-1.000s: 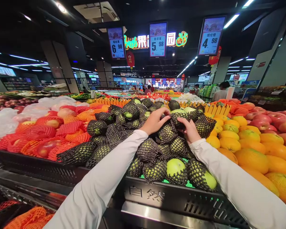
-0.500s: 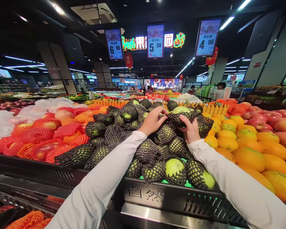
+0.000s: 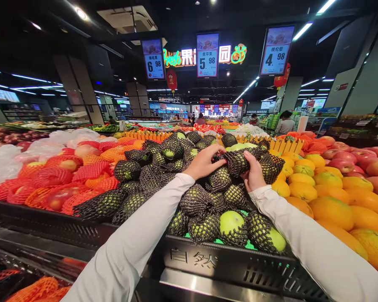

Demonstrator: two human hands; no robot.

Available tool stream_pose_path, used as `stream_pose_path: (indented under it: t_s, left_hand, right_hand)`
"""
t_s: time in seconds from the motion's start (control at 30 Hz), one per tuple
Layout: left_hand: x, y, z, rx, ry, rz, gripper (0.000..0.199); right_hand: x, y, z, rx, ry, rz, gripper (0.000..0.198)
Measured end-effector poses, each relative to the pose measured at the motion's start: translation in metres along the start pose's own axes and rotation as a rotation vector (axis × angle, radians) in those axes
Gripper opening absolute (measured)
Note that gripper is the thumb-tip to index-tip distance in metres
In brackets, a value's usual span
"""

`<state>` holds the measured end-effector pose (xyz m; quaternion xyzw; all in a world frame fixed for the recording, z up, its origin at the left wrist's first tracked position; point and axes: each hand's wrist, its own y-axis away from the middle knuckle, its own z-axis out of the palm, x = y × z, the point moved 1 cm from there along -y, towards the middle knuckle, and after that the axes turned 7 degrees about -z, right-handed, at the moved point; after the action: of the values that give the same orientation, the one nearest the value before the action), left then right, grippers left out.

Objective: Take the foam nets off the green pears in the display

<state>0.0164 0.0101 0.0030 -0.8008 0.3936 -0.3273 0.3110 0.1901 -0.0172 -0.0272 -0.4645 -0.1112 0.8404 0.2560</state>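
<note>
Both of my hands are on one green apple [image 3: 239, 147] wrapped in a black foam net [image 3: 237, 162], at the top right of the apple pile. My left hand [image 3: 204, 161] pinches the net's left edge between thumb and fingers. Around the right side curls my right hand [image 3: 253, 170], its thumb pressed on the front of the net. The apple's pale green top shows above the net; its underside is hidden. Directly below lie several more netted green apples [image 3: 195, 200], and one apple [image 3: 230, 222] with a bare top sits near the crate's front edge.
A black crate [image 3: 227, 262] holds the green apples. Oranges [image 3: 330, 205] fill the right side, with red apples [image 3: 349, 157] behind them. Fruit in red and orange foam nets [image 3: 59, 180] lies to the left. Price screens [image 3: 207, 55] hang overhead. A person [image 3: 285, 123] stands far back right.
The net now covers more of the front of the held apple, and less of its green top shows. My hands stay at nearly the same place; the view has shifted slightly.
</note>
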Motion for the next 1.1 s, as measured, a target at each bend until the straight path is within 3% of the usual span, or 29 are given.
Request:
stream_pose_path:
  t_s: [0.3, 0.4, 0.53, 0.67, 0.77, 0.9, 1.1]
  left_hand:
    - [0.001, -0.002, -0.006, 0.141, -0.003, 0.031, 0.014]
    - [0.002, 0.0, -0.006, 0.075, 0.159, 0.045, 0.011]
    - [0.005, 0.001, -0.004, -0.079, 0.441, -0.089, 0.018]
    - [0.011, 0.001, -0.005, -0.116, 0.329, -0.045, 0.029]
    - [0.015, 0.001, -0.007, -0.068, 0.259, 0.059, 0.02]
    - [0.015, 0.001, -0.008, 0.048, 0.341, 0.029, 0.018]
    - [0.012, 0.001, -0.012, 0.101, 0.461, -0.046, 0.02]
  right_hand:
    - [0.001, -0.002, -0.002, -0.049, 0.071, 0.03, 0.046]
    - [0.002, -0.004, -0.002, -0.077, 0.051, 0.007, 0.042]
    - [0.004, -0.007, -0.002, -0.088, -0.035, -0.056, 0.038]
    - [0.008, -0.01, -0.006, -0.15, 0.03, -0.052, 0.04]
    - [0.01, -0.011, -0.008, -0.171, 0.07, -0.001, 0.042]
    - [0.008, -0.006, -0.007, -0.206, 0.102, 0.042, 0.045]
    - [0.0, 0.002, -0.002, -0.3, 0.185, -0.096, 0.045]
